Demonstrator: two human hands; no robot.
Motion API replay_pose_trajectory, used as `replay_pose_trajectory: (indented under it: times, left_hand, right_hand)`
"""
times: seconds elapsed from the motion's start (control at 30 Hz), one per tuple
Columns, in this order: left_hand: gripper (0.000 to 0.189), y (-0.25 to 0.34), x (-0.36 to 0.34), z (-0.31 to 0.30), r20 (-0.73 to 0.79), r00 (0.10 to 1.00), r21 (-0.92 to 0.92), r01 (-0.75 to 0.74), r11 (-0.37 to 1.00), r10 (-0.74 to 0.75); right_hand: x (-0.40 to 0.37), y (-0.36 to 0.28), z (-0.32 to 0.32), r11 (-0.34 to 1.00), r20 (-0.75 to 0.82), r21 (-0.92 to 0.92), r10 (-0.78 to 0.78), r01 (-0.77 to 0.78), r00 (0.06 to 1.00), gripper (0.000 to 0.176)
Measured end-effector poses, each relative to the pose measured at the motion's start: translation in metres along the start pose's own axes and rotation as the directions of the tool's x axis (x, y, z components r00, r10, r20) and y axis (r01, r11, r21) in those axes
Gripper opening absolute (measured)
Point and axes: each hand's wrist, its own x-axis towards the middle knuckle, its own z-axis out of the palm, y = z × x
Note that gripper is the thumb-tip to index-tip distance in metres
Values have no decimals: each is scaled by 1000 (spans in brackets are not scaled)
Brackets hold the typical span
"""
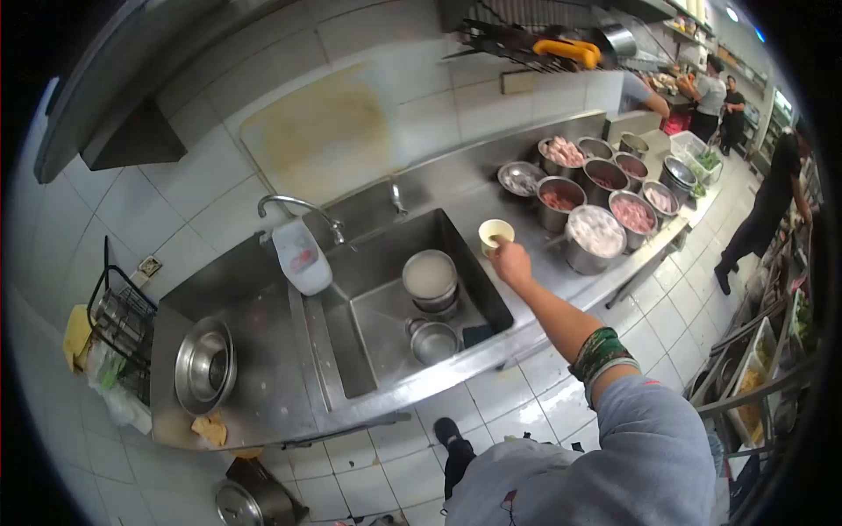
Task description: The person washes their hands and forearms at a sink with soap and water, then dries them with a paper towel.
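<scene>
Far to the left of the right hand (511,265), a dark wire rack (125,320) hangs by the tiled wall (145,206). Nearer, the steel worktop (263,346) carries nested metal bowls (205,366), with a yellowish cloth (210,430) at its front edge. Next comes a whitish plastic container (303,260), beside a curved faucet (303,202). Just left of the hand is the sink (364,302), holding a pot of cloudy liquid (430,275) and, nearer the wearer, a metal pan (435,343).

The right hand's fingers are closed on the rim of a small pale yellow cup (496,231), which sits past the sink's right edge, opening upward; whether its base touches the worktop, I cannot tell.

Beyond the hand, to its right, metal pots of raw meat (633,213) crowd together, the nearest a pot of whitish pieces (595,235). Farther right, across the tiled floor (671,302), a person in dark clothes (772,193) stands near shelving, and other people (709,96) stand deeper in the room.
</scene>
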Motion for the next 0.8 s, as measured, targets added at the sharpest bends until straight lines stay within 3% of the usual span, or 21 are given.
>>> replay_pose_trajectory:
  times: [0.03,0.07,0.1,0.17,0.23,0.3,0.33,0.37,0.43,0.47,0.5,0.53,0.57,0.63,0.67,0.7,0.8]
  left_hand:
    - [36,15,14,8,80,997,157,4,988,-17]
    - [35,29,32,18,153,987,311,-8,950,-42]
    - [35,39,58,34,156,987,304,-10,953,-40]
    - [37,59,111,77,314,941,-26,-126,992,127]
    - [36,115,125,131,284,948,-25,-146,989,147]
    - [34,124,166,161,483,849,26,-259,966,215]
    - [34,135,171,182,490,857,-17,-170,985,156]
    - [35,146,173,209,500,860,-66,-80,995,103]
    - [30,157,184,257,602,799,-155,127,980,-9]
    - [29,151,192,283,653,754,-190,249,950,-68]
    - [27,142,202,312,706,698,-211,369,905,-120]
    - [24,136,209,343,761,634,-193,423,885,-137]
    - [22,132,213,379,815,561,-170,473,864,-146]
    - [16,131,214,459,755,567,-92,589,803,-330]
    - [13,117,222,497,759,538,-91,646,758,-367]
    - [9,106,228,532,764,506,-95,702,706,-400]
    - [4,99,215,600,761,491,-148,768,624,-423]
  right_hand:
    - [18,-16,22,1000,-3,-13,-10,10,1000,36]
    - [39,-30,51,985,17,41,-166,165,986,42]
    - [60,-46,78,944,23,101,-317,313,948,47]
    - [104,-88,124,951,-53,88,-294,297,954,51]
    - [128,-111,161,959,-109,77,-265,274,958,56]
    - [132,-117,190,933,239,64,-359,354,902,59]
    - [117,-119,198,873,252,-22,-467,488,848,54]
    - [99,-115,201,879,261,-28,-454,477,852,54]
    - [71,-106,198,937,254,340,-168,75,952,38]
    - [65,-102,183,941,254,329,-162,72,953,38]
    - [58,-100,161,702,485,579,113,-415,867,27]
    - [51,-96,148,213,738,598,231,-773,634,18]
    - [51,-90,143,202,727,607,248,-768,640,18]
    - [62,-81,131,484,709,579,98,-656,698,10]
    - [66,-92,118,598,714,492,138,-633,686,10]
    - [71,-99,110,611,705,489,143,-622,695,10]
    - [87,-107,100,879,675,300,79,-371,733,16]
